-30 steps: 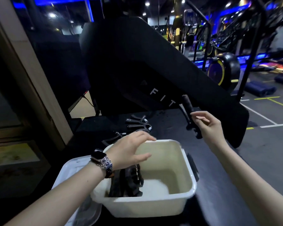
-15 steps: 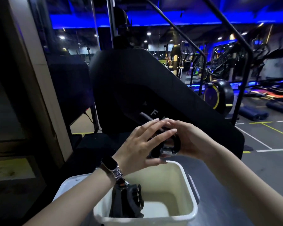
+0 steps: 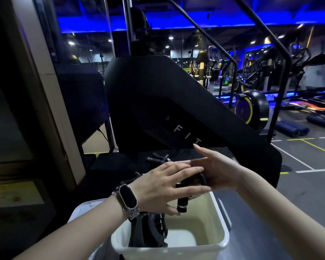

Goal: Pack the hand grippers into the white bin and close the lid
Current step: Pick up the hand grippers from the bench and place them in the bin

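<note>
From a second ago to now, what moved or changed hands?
The right hand carried a hand gripper from the table toward the white bin; the left hand rose from the bin and joined it on the gripper. Grippers in the bin stayed put.

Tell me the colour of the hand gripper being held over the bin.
Black, with a thin silver band near its lower end; the hand gripper shows in the head view.

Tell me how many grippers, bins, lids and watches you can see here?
Grippers: at least 4, dark and hard to separate: 1 held, a clump in the bin, 2 on the table
Bin: 1
Lid: 1
Watch: 1
Total: at least 7
</note>
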A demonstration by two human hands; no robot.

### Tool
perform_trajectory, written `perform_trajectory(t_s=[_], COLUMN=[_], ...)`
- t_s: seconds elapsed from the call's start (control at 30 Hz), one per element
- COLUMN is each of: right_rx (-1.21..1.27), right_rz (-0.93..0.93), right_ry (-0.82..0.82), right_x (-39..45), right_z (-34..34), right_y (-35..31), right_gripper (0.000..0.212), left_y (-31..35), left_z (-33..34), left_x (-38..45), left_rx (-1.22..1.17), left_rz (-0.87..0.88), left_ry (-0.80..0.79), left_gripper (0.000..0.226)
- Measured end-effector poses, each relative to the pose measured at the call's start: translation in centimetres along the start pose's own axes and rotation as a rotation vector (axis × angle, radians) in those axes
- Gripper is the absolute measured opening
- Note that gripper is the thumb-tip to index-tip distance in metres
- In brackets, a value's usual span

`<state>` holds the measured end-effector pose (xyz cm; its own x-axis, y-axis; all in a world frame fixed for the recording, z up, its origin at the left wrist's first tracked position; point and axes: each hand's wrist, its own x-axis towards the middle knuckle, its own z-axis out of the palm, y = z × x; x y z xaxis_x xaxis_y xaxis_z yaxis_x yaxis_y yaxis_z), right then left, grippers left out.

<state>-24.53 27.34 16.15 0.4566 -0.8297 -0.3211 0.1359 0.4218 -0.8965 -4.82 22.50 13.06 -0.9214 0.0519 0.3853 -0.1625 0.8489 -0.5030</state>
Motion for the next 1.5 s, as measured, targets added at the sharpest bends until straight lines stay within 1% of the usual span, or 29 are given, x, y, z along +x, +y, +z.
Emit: perform_trajectory(t_s=[0.07,0.13,0.2,0.27,0.33,0.43,0.57,0.63,0.7,0.77,0.9,0.97,1.1,1.23,1.37,1.5], right_rx=[-0.006,-0.013,-0.037,-0.075,-0.098,-0.197,-0.499,-0.71,-0.893,-1.013,-1.179,-1.297,-1.474,-1.503,-1.468,-1.351], right_rz=[0.006,-0.001,-0.028,-0.072,-0.158,-0.348,-0.633,-0.698,-0.681,-0.644,-0.604,-0.582,-0.524,-0.431,-0.324,-0.234], right_ry=[-0.004,0.009,0.036,0.079,0.201,0.424,0.607,0.673,0.702,0.693,0.674,0.666,0.619,0.565,0.455,0.393], right_x=[0.2,0.2,0.3,0.6,1.5,3.5,6.3,7.8,9.3,11.0,13.7,15.1,18.3,21.8,25.5,28.2], right_z=[-0.4,-0.8,-1.4,-1.7,-1.9,-2.8,-5.8,-7.5,-9.1,-10.9,-13.9,-15.3,-17.3,-18.6,-19.1,-18.5], right_y=[0.0,0.0,-0.1,0.0,0.1,0.3,1.0,1.5,1.7,1.9,2.6,3.2,4.5,5.4,6.4,8.4], right_gripper=[0.074,0.074,0.073,0.071,0.066,0.05,0.03,0.028,0.031,0.035,0.038,0.04,0.047,0.057,0.07,0.08], left_y=[0.3,0.5,0.6,0.8,1.1,2.0,3.2,3.7,4.2,4.7,5.7,6.1,6.8,7.2,7.5,8.1], left_z=[0.4,0.8,0.8,0.7,0.8,1.9,4.6,5.9,6.8,7.7,9.6,10.4,11.3,12.1,13.1,14.0], left_x=[0.3,0.7,1.0,1.4,1.9,2.7,3.5,3.9,4.1,4.4,4.8,5.2,5.8,6.0,6.0,5.2], left_rx=[-0.036,-0.07,-0.151,-0.263,-0.387,-0.585,-0.694,-0.71,-0.675,-0.647,-0.564,-0.519,-0.433,-0.411,-0.407,-0.389], left_rz=[-0.007,-0.056,-0.173,-0.328,-0.475,-0.685,-0.91,-0.984,-1.021,-1.041,-1.045,-1.055,-1.006,-0.987,-0.954,-0.983], left_ry=[0.019,0.003,0.008,0.026,0.035,0.005,-0.154,-0.251,-0.353,-0.455,-0.64,-0.682,-0.727,-0.787,-0.869,-0.947], left_gripper=[0.076,0.082,0.087,0.09,0.091,0.091,0.096,0.092,0.084,0.08,0.083,0.08,0.079,0.075,0.077,0.069])
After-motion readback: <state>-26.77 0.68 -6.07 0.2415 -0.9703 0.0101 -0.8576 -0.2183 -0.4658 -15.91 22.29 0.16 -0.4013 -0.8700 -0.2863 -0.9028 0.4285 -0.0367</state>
